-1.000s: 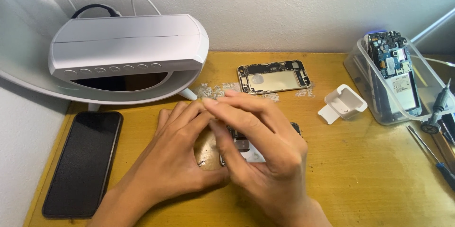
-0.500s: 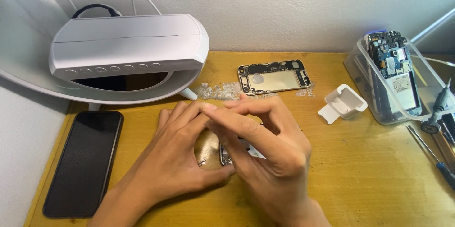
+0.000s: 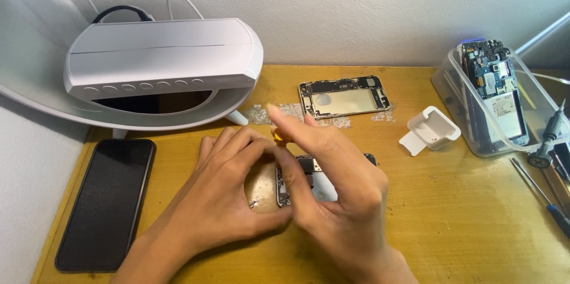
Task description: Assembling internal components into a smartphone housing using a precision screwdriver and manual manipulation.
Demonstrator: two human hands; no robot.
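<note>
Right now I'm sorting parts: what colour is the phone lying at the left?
Black, phone glossy; head view.

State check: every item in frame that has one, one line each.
opened phone: back off, boards exposed, lying flat under both hands
left hand: resting on the opened phone
right hand: fingers pinched above it, blurred
empty phone frame: stripped, lying flat
black phone: screen dark, flat
clear plastic bin: open, holding circuit boards

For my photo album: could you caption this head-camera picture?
Two hands, left and right, work over an opened phone on a wooden desk.
</note>
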